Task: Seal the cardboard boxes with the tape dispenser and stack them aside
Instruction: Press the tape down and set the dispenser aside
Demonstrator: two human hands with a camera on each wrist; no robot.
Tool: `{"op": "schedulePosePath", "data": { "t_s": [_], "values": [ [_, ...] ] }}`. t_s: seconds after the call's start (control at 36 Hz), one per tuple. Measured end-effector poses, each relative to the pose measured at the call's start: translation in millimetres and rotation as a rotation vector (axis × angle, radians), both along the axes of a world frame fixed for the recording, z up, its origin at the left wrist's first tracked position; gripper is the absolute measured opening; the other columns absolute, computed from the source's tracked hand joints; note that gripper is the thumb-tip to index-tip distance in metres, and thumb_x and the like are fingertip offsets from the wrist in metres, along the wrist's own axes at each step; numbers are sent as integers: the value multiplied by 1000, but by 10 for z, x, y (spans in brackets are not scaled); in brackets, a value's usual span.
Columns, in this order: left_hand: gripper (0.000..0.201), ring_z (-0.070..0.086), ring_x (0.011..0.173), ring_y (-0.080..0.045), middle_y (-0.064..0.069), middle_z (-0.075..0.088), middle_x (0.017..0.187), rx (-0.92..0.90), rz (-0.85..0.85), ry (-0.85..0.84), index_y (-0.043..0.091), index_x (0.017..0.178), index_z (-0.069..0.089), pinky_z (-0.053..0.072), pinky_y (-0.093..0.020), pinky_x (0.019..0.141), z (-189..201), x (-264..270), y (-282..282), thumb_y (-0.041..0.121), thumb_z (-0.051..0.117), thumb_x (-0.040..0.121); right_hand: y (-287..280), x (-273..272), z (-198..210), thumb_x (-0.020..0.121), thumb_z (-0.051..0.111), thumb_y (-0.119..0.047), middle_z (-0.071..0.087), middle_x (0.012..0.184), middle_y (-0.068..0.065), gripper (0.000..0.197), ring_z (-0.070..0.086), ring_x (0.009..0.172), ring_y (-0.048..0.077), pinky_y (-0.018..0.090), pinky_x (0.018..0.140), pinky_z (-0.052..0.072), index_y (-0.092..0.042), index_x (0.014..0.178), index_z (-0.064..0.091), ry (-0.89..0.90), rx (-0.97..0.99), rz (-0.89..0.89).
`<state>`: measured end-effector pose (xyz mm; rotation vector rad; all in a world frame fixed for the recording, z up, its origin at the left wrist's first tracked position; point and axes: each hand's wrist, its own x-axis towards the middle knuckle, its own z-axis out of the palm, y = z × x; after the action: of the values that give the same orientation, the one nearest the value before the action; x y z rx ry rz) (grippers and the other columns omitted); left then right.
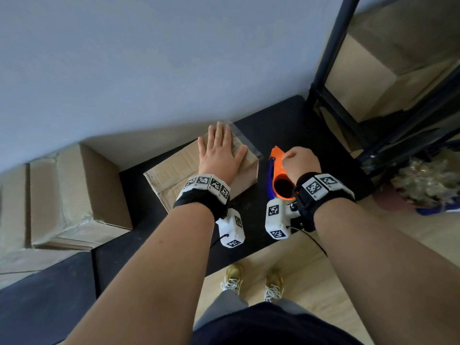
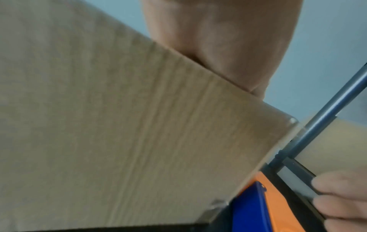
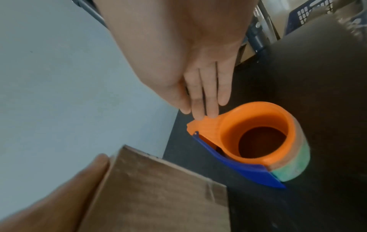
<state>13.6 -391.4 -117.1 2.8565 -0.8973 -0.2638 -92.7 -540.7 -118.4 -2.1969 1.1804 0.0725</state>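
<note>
- The cardboard box (image 1: pixel 179 174) lies on the black table (image 1: pixel 278 125) with clear tape (image 1: pixel 245 139) running over its far edge; it looks at least partly sealed, though the full seam is hidden under the hand
- The left hand (image 1: pixel 219 151) lies flat on the box top, fingers straight and spread, gripping nothing
- The right hand (image 1: pixel 300 163) reaches to the orange and blue tape dispenser (image 1: pixel 280 175), which stands on the table just beside the box; its fingertips (image 3: pixel 198 117) touch the orange nose, fingers fairly straight, no closed grip visible
- Taped boxes (image 1: pixel 74 195) sit to the left, seemingly the stack; this box is not yet among them
- Pale wall behind; dark metal shelving (image 1: pixel 331 58) holding cartons to the right; light wooden floor below
</note>
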Motion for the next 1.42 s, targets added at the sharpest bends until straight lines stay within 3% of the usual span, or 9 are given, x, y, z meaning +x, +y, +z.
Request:
{"op": "schedulePosePath", "data": {
  "t_s": [0.11, 0.22, 0.33, 0.58, 0.75, 1.08, 1.22, 1.31, 1.42],
  "values": [
    [67, -16, 146, -24, -2, -14, 160, 58, -83, -42, 30, 153, 2, -7, -52, 117, 66, 49, 92, 59, 20, 96, 40, -3, 124, 96, 48, -16, 69, 108, 10, 25, 62, 102, 31, 32, 83, 45, -10, 103, 71, -69, 2, -16],
    [64, 23, 134, -30, -8, 25, 146, 52, -73, -115, 32, 149, 22, 22, -46, 109, 174, -23, 105, 56, 35, 91, 123, -6, 175, 97, 49, -20, 68, 106, 7, 25, 62, 99, 28, 34, 81, 45, -11, 102, 71, -139, 12, -33],
    [73, 33, 126, -29, -7, 35, 137, 32, -83, -134, 25, 146, 24, 31, -44, 102, 157, -169, 119, 67, 37, 88, 166, -35, 197, 96, 50, -17, 64, 96, -1, 19, 58, 89, 18, 29, 73, 41, -15, 100, 69, -200, 44, -55],
    [56, 27, 139, -22, -2, 36, 148, -166, -38, 42, 17, 133, 44, 23, -39, 116, 177, -285, 145, 41, 63, 86, 217, -75, 283, 94, 50, -11, 68, 108, -1, 24, 62, 102, 19, 26, 80, 43, -16, 104, 71, -291, 82, -4],
    [33, 14, 146, -16, 9, 28, 155, -188, -11, 64, 31, 119, 60, 7, -44, 119, 187, -374, 332, 32, 62, 86, 282, -5, 256, 94, 52, -13, 67, 122, 1, 32, 60, 114, 18, 24, 96, 42, -17, 122, 67, -351, 119, 102],
    [53, 12, 146, -20, 5, 27, 155, -190, 146, 1, 44, 128, 56, 8, -41, 119, 144, -539, 811, 10, 54, 88, 629, 7, 211, 93, 48, -10, 67, 124, 0, 34, 58, 118, 18, 17, 91, 37, -18, 119, 70, -305, 133, 315],
    [31, 46, 119, -20, -3, 56, 127, -631, 479, -109, 16, 122, 64, 33, -19, 95, 65, -739, 962, 15, 53, 93, 724, -13, 192, 93, 43, -4, 68, 121, 1, 40, 59, 117, 19, 29, 102, 43, -17, 119, 70, -306, 172, 362],
    [26, 52, 93, -10, 2, 57, 113, -695, 752, -56, 17, 111, 63, 32, -14, 75, 52, -784, 1095, 9, 45, 94, 760, 3, 137, 94, 44, -4, 68, 120, 4, 37, 60, 116, 22, 33, 102, 44, -15, 118, 70, -327, 151, 376],
    [23, 60, 83, -9, 6, 69, 94, -726, 808, 70, 21, 99, 69, 38, -15, 69, -8, -777, 1228, 10, 51, 90, 784, 28, 65, 93, 50, -5, 70, 117, 3, 32, 62, 111, 21, 33, 99, 47, -15, 114, 72, -346, 82, 346]
  ]
}}
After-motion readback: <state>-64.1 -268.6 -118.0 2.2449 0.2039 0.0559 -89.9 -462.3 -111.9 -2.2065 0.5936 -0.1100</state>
